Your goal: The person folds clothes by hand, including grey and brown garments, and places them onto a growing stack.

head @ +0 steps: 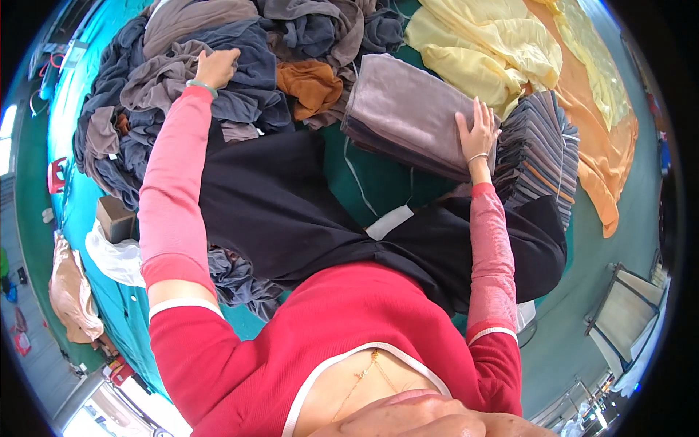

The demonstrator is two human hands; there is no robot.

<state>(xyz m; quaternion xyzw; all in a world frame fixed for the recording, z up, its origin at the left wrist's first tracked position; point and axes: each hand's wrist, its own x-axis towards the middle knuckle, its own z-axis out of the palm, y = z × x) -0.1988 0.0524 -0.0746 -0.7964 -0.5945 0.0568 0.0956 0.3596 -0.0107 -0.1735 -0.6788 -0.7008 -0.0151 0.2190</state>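
Up at the left, my left hand is on a loose heap of dark grey-blue and brown-grey cloths; its fingers are curled, and whether they grip cloth is hard to tell. My right hand lies with fingers spread on the right end of a stack of folded brown-grey cloths. White string runs below that stack. Just right of my right hand stands a bundle of folded grey, brown and orange cloths, tied with string. An orange-brown cloth lies crumpled between the heap and the stack.
Yellow cloth and light orange fabric lie at the upper right. A small cardboard box stands by a white plastic bag at the left. A white strip rests between my legs. More grey cloth lies beside my left thigh.
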